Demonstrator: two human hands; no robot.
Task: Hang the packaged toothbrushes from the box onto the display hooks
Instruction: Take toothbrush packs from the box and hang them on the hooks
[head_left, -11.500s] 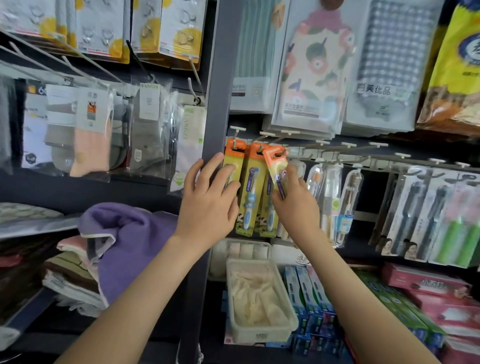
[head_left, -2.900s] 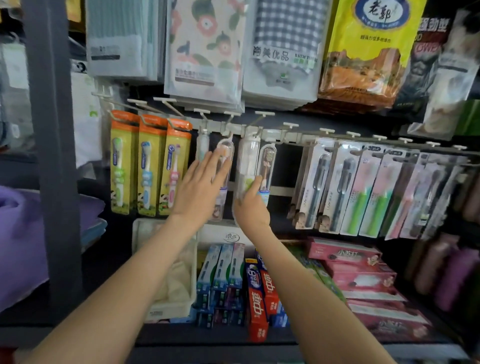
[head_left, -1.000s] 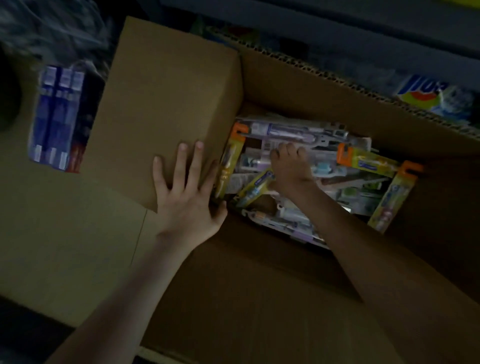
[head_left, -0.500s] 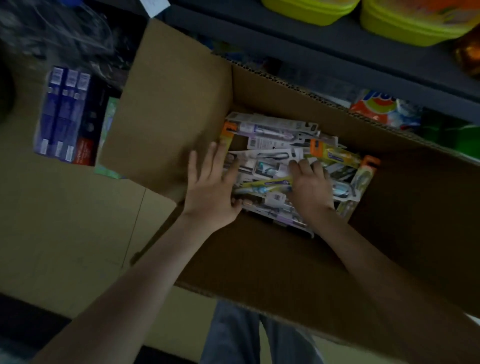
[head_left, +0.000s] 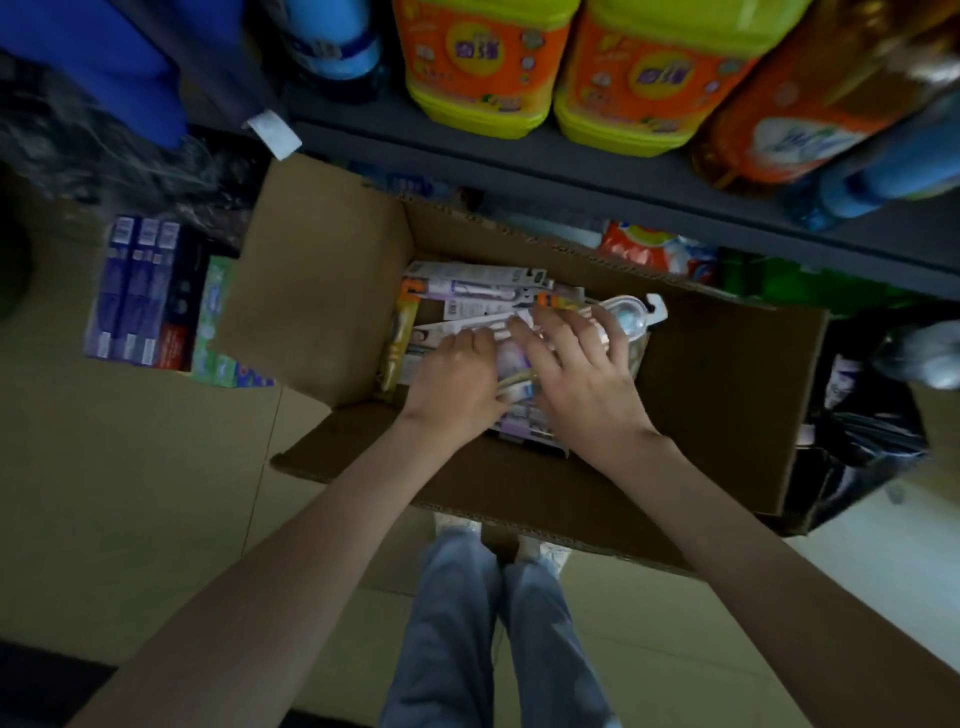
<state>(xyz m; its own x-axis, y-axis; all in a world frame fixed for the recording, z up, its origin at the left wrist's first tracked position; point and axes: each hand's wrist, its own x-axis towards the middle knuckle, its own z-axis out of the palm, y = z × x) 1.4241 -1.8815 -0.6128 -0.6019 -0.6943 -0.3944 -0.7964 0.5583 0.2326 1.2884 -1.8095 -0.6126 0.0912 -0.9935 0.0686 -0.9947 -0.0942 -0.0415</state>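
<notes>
An open cardboard box (head_left: 727, 395) stands on the floor below me, with several packaged toothbrushes (head_left: 467, 286) piled in its left half. My left hand (head_left: 452, 384) is down in the pile, its fingers curled into the packs under it. Just to the right, my right hand (head_left: 576, 369) lies with spread, fairly straight fingers on a clear toothbrush pack (head_left: 631, 314) whose white hang tab sticks out beyond the fingertips. An orange-topped yellow pack (head_left: 402, 332) leans against the left inner wall. The display hooks are out of view.
A dark shelf edge (head_left: 571, 171) runs above the box, carrying yellow and orange detergent jugs (head_left: 483, 67). Boxed toothpaste (head_left: 140, 296) lies on the floor to the left, beyond the raised box flap (head_left: 311, 280). My legs in jeans (head_left: 498, 623) stand in front of the box.
I turned from the hook display down to the box. Over the last second my left hand left the flap and went into the pile, and my right hand shifted right onto the clear pack.
</notes>
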